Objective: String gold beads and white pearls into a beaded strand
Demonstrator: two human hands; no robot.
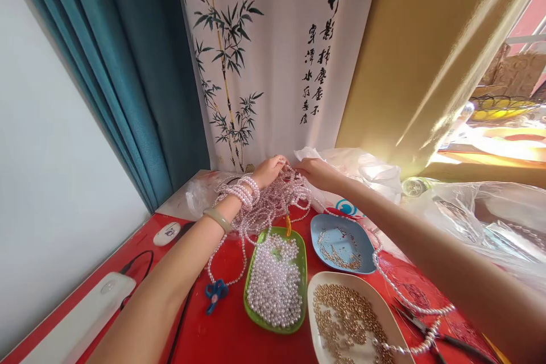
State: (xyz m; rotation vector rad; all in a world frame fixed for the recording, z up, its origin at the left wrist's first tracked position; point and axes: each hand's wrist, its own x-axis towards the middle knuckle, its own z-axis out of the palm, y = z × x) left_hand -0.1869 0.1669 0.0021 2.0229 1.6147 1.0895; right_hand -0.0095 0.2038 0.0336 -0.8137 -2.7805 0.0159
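Note:
My left hand [268, 171] reaches to the top of a heap of pink pearl bead strands [264, 202], its fingers closed on a strand. Several loops of pearl beads [245, 192] and a pale bangle [218, 219] circle my left wrist. At the heap's right edge is my right hand [314, 173], fingers bent together on the strands; its fingertips are partly hidden. Below the heap stand a green tray [304, 296] of loose pearl beads, a blue tray [318, 222] with a few small gold beads, and a cream tray [312, 318] with many gold beads.
Pliers [422, 327] lie at the right under a loose pearl strand [398, 290]. A blue ribbon bow [216, 294], a white mouse [166, 234] and a white power strip [81, 318] are at the left. Clear plastic bags [482, 222] line the right side; a curtain [277, 68] hangs behind.

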